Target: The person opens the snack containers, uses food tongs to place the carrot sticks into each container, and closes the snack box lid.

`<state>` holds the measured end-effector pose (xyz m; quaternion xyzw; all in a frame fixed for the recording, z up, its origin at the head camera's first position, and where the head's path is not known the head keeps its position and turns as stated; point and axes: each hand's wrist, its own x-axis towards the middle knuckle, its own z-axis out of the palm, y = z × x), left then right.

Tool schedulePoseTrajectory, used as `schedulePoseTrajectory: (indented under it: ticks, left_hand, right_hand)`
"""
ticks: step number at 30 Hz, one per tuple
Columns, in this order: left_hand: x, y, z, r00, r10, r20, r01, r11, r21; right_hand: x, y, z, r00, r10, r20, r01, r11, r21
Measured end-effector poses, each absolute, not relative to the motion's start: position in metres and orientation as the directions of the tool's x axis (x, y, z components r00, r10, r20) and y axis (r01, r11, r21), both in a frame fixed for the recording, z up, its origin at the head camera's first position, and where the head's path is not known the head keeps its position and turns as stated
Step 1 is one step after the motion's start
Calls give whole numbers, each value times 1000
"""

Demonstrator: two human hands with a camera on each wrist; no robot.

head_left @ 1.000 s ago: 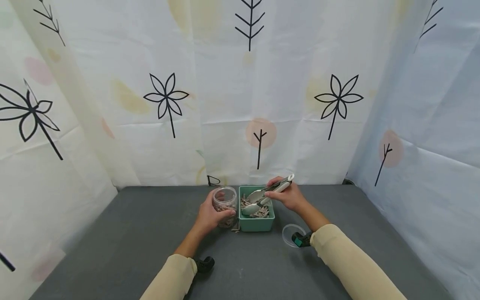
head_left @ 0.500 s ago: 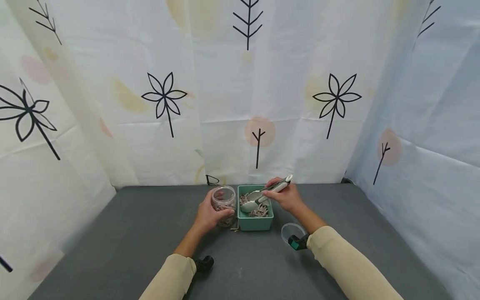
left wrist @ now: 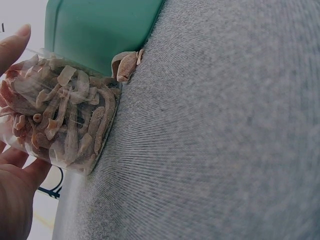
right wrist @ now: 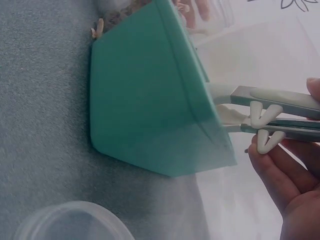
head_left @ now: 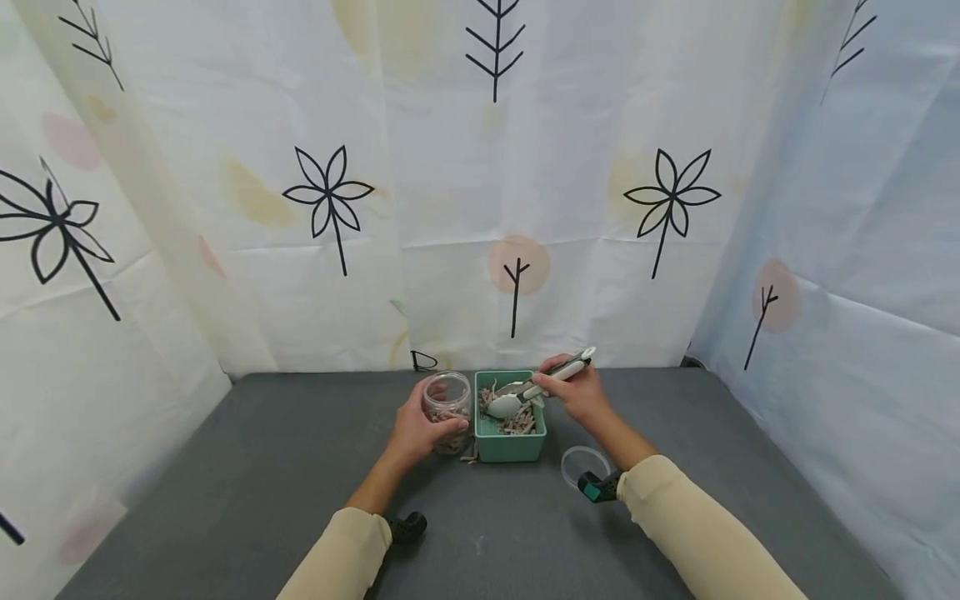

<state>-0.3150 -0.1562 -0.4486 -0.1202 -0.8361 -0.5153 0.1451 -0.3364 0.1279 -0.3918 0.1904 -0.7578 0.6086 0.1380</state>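
My left hand [head_left: 415, 429] grips a clear jar [head_left: 447, 390] that stands on the table, partly filled with brownish dried strips [left wrist: 75, 110]. Touching or close to its right side is a green rectangular bin [head_left: 510, 451] with more of the same strips [head_left: 519, 422] inside. My right hand [head_left: 583, 398] holds white and grey tongs [head_left: 561, 372] over the bin. Their rounded heads are close together among or just above the strips; whether they pinch any is unclear. In the right wrist view, the bin's wall hides the tongs' heads [right wrist: 225, 92].
A clear round lid [head_left: 573, 460] lies on the grey table [head_left: 480, 533], right of the bin and near the right wrist's black camera [head_left: 597, 486]. A few loose strips [left wrist: 126, 65] lie between jar and bin. A patterned white curtain [head_left: 442, 167] encloses the back and sides.
The tongs' heads have come closer together and shifted slightly right and up in the bin. My left hand and the jar have stayed in place.
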Motion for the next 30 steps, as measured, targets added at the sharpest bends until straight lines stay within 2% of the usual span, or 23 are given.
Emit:
schedulePoseTrajectory:
  ticks: [9, 18, 30]
  left_hand:
    - [-315, -155, -446, -929, 58, 366, 354, 430, 830]
    - [-313, -156, -447, -922, 54, 384, 368, 433, 823]
    - [-314, -156, -447, -927, 43, 373, 352, 448, 822]
  right_hand:
    - [-337, 134, -383, -887, -125, 445, -462, 217, -860]
    - [-331, 137, -359, -888, -122, 442, -457, 150, -877]
    - [-331, 126, -322, -832, -109, 544, -555, 174, -814]
